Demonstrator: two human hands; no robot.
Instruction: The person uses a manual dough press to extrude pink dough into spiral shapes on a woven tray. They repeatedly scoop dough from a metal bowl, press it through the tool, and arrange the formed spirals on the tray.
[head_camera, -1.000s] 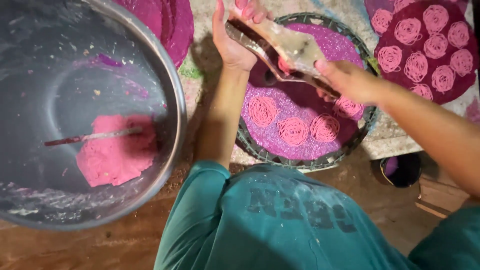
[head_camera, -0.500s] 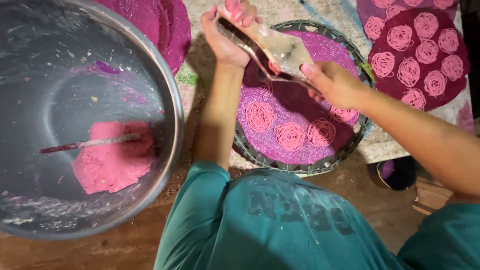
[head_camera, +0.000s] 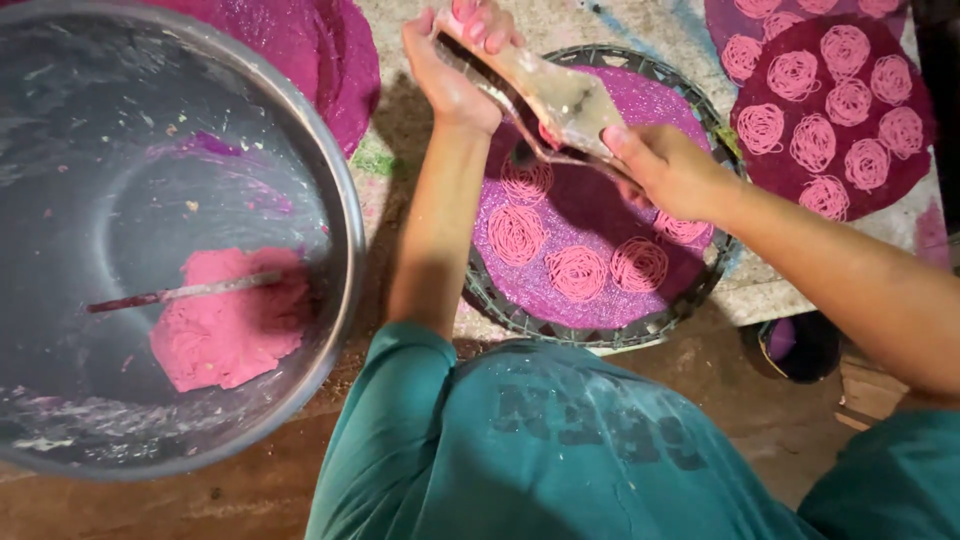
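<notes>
My left hand (head_camera: 455, 70) and my right hand (head_camera: 665, 165) both grip a dough-smeared metal press (head_camera: 545, 95), one at each end, held tilted above a round woven tray (head_camera: 690, 300). A purple glittery mat (head_camera: 590, 215) covers the tray. Several pink spiral noodle rounds (head_camera: 578, 272) lie on the mat along its near side. The press's lower part is hidden behind my right hand.
A large steel bowl (head_camera: 340, 210) at left holds a lump of pink dough (head_camera: 225, 325) with a spoon (head_camera: 165, 295) resting on it. A maroon mat (head_camera: 830, 100) with several spirals lies far right. Another purple mat (head_camera: 300, 50) lies at the top, and a dark cup (head_camera: 800, 345) on the floor.
Both hands carried the press slightly leftward across the tray while the camera view drifted. One more spiral now shows on the mat beneath the press.
</notes>
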